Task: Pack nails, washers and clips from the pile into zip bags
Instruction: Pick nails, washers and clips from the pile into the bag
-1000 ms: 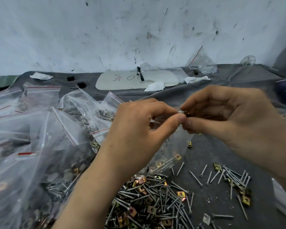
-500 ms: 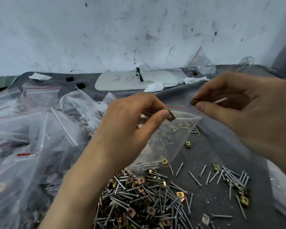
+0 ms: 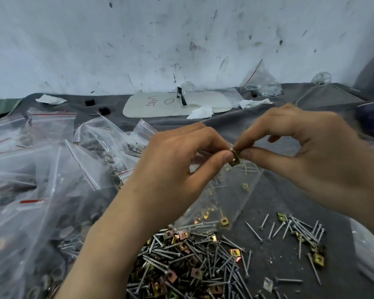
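Sprawling across the bottom centre of the frame, a pile (image 3: 192,266) of grey nails and brass square clips lies on the grey cloth worktop (image 3: 268,197). A looser scatter of nails (image 3: 298,231) and a few clips sits to its right, apart from the pile. Filled zip bags (image 3: 41,169) with red seal lines crowd the left side.

Above the pile, both hands meet at mid-frame. The left hand (image 3: 181,165) has its fingers curled, thumb and forefinger pinching the mouth of a clear zip bag (image 3: 225,197), which hangs down toward the pile with nails and clips in its bottom. The right hand (image 3: 307,152) pinches a brass clip (image 3: 234,161) between thumb and forefinger at the bag's mouth, touching the left thumb tip; its other fingers arch loosely.

Farther back lie crumpled tissue (image 3: 200,112), a white board (image 3: 160,104) with red marks, two small black blocks and, at upper right, another bag (image 3: 261,83) against the scuffed wall (image 3: 138,39).
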Demonstrator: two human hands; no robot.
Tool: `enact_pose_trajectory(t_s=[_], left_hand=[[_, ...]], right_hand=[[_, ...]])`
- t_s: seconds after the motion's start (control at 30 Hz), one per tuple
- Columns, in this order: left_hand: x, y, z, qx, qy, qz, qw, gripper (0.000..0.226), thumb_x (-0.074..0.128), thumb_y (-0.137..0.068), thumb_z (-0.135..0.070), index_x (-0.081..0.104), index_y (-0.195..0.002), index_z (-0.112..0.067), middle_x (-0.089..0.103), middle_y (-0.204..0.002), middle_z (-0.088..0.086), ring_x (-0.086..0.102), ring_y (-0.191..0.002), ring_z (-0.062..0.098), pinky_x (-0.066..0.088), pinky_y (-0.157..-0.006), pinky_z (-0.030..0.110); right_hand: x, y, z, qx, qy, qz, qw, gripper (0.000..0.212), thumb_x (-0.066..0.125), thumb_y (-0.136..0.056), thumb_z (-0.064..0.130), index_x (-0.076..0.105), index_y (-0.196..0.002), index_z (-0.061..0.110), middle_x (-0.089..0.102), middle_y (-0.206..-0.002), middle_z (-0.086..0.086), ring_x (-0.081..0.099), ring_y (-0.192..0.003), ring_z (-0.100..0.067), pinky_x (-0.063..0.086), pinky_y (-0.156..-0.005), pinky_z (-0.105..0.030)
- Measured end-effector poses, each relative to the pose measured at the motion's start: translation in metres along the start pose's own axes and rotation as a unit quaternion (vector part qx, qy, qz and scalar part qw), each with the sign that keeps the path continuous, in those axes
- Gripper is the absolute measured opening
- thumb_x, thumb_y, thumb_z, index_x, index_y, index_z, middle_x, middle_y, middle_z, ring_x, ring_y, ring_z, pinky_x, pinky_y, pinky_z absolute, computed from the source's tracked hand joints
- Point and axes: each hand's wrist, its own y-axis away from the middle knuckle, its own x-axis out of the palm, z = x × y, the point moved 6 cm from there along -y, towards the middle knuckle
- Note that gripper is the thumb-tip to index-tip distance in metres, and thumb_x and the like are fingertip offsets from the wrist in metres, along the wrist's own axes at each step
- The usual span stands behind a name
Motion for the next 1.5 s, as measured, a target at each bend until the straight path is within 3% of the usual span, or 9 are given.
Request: enact_pose_trajectory(t_s=[0.33,0.43,0.67,0.8,0.9,1.07,1.27,1.37,1.5], left_hand=[[-0.003,0.0,0.0,-0.005,0.009,-0.018,1.0,0.014,0.062,-0.088,-0.019,0.072,-0.086,-0.01,0.067,-0.079,-0.009,0.063,-0.077,0.002,0.048,-0.068,0.005],[-0.001,0.0,-0.001,-0.007,0.016,-0.025,1.0,0.012,0.063,-0.088,-0.018,0.071,-0.086,-0.01,0.067,-0.08,-0.01,0.063,-0.079,-0.001,0.046,-0.068,0.002],[0.005,0.003,0.002,-0.065,0.097,-0.026,0.993,0.01,0.063,-0.086,-0.027,0.072,-0.083,-0.024,0.072,-0.078,-0.011,0.069,-0.077,0.001,0.057,-0.068,0.029],[0.009,0.003,0.004,-0.084,0.119,0.0,0.989,0.011,0.063,-0.084,-0.027,0.073,-0.086,-0.023,0.073,-0.081,-0.011,0.07,-0.08,0.003,0.059,-0.072,0.033],[0.01,0.003,0.004,-0.062,0.084,0.024,0.994,0.013,0.063,-0.084,-0.023,0.075,-0.088,-0.018,0.072,-0.082,-0.01,0.068,-0.083,0.002,0.059,-0.071,0.027],[0.01,0.002,0.001,-0.014,0.031,0.036,0.999,0.009,0.064,-0.088,-0.017,0.072,-0.088,-0.013,0.069,-0.091,-0.005,0.065,-0.085,0.004,0.056,-0.072,0.017],[0.006,0.001,0.0,-0.003,0.04,0.011,0.999,0.008,0.063,-0.089,-0.015,0.071,-0.088,-0.013,0.069,-0.092,-0.003,0.066,-0.086,0.005,0.055,-0.071,0.016],[0.001,0.001,-0.001,-0.003,0.055,-0.018,0.998,0.007,0.061,-0.088,-0.013,0.068,-0.087,-0.016,0.069,-0.091,-0.002,0.069,-0.084,0.007,0.058,-0.07,0.022],[-0.013,0.002,0.004,-0.018,0.046,-0.085,0.995,0.008,0.063,-0.089,-0.017,0.068,-0.084,-0.015,0.065,-0.102,-0.009,0.068,-0.084,0.008,0.056,-0.068,0.018]], right_hand=[[-0.005,0.005,-0.004,-0.001,-0.051,-0.022,0.998,0.011,0.068,-0.073,0.042,0.071,-0.08,0.034,0.066,-0.078,0.016,0.062,-0.082,-0.009,0.047,-0.073,-0.026],[-0.003,0.006,0.001,-0.016,-0.037,-0.025,0.999,0.026,0.078,-0.065,0.049,0.069,-0.083,0.033,0.066,-0.081,0.016,0.06,-0.087,-0.006,0.045,-0.077,-0.021],[-0.001,0.011,0.016,-0.136,0.095,-0.096,0.982,0.013,0.075,-0.076,0.017,0.07,-0.085,0.008,0.067,-0.079,0.004,0.06,-0.078,-0.018,0.048,-0.071,-0.03],[-0.003,0.01,0.01,-0.124,0.104,-0.109,0.981,0.01,0.072,-0.076,0.011,0.071,-0.085,0.008,0.068,-0.077,0.003,0.06,-0.073,-0.01,0.048,-0.07,-0.024],[-0.007,0.008,-0.002,-0.076,0.049,-0.069,0.994,0.014,0.074,-0.079,0.02,0.07,-0.092,0.019,0.069,-0.078,0.012,0.063,-0.078,-0.002,0.049,-0.073,-0.015],[-0.003,0.006,-0.008,-0.053,0.02,0.051,0.997,0.015,0.066,-0.082,0.031,0.07,-0.093,0.039,0.068,-0.067,0.018,0.065,-0.07,0.003,0.049,-0.066,-0.026],[-0.007,0.007,-0.008,-0.036,-0.025,0.043,0.998,0.011,0.067,-0.083,0.038,0.073,-0.093,0.036,0.068,-0.071,0.023,0.065,-0.071,0.004,0.046,-0.067,-0.009],[-0.018,0.01,-0.005,-0.054,-0.05,-0.029,0.997,0.016,0.066,-0.084,0.034,0.069,-0.1,0.036,0.068,-0.084,0.02,0.064,-0.075,0.002,0.044,-0.068,-0.006],[-0.019,0.031,-0.033,0.041,-0.14,-0.199,0.969,0.006,0.062,-0.085,0.032,0.067,-0.083,0.028,0.065,-0.073,0.003,0.058,-0.059,-0.01,0.047,-0.055,-0.023]])
